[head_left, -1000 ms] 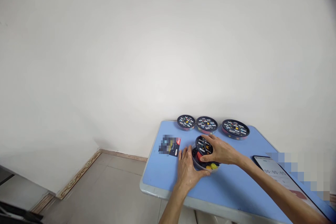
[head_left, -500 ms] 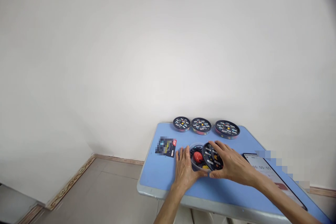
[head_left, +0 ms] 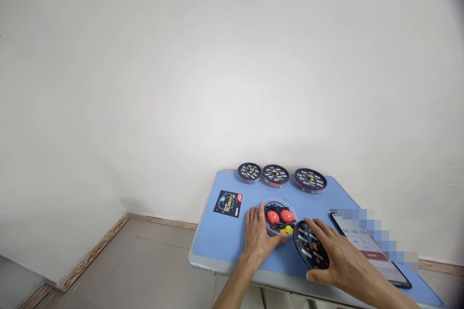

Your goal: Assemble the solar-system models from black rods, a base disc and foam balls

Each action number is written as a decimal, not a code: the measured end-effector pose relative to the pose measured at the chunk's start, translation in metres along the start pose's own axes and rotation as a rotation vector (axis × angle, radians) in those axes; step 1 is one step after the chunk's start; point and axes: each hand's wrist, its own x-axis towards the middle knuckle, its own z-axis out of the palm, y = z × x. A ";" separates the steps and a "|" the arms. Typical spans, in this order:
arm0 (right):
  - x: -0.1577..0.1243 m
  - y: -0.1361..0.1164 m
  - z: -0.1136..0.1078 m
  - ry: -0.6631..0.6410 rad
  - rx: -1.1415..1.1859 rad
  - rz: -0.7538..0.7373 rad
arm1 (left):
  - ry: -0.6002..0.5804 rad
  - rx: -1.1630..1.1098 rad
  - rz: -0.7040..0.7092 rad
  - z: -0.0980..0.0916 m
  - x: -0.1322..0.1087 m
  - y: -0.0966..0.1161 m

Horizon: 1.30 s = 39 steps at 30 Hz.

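Your left hand (head_left: 255,234) is curved round the near-left side of a clear, round, shallow plastic tub (head_left: 292,208), fingers along its wall and thumb at the near side, holding it in place near the middle of the table. The tub is open, so that part looks done: inside you have two rounded red pieces (head_left: 273,217), small yellow pieces (head_left: 289,229) and thin black parts (head_left: 278,225), all within its rim and, as far as you can see, none taken out. Your right hand (head_left: 335,256) grips a round black lid (head_left: 311,246) printed with coloured dots and a yellow crescent, held tilted just beside the tub's right edge; setting it down is not yet done. Around you, at the far left of the blue table with a pale edge (head_left: 217,247), lies a square black printed card (head_left: 228,203) with a red corner. Along the back, near the white wall (head_left: 217,82), stand a left tub with a black printed lid (head_left: 249,172), a middle one like it (head_left: 276,175) and a right one (head_left: 311,180), all three lidded. At far right, a black-edged phone (head_left: 369,251) shows a timer; it sits close beyond your right hand and forearm, so it is the likeliest thing in your way on that side.
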 end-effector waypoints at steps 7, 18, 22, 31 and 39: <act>0.001 0.012 0.020 0.018 -0.019 0.023 | 0.058 -0.063 -0.074 -0.027 -0.029 -0.018; 0.038 -0.022 0.033 -0.057 -0.112 -0.036 | 0.061 -0.047 -0.205 -0.066 -0.072 -0.038; 0.042 -0.017 0.035 -0.079 -0.089 -0.030 | 0.049 -0.003 -0.195 -0.060 -0.073 -0.041; 0.015 0.014 0.039 -0.002 -0.002 0.048 | 0.021 0.061 -0.259 -0.051 -0.067 -0.032; 0.038 -0.015 0.033 0.015 0.034 0.075 | 0.061 -0.026 -0.157 -0.043 -0.055 -0.044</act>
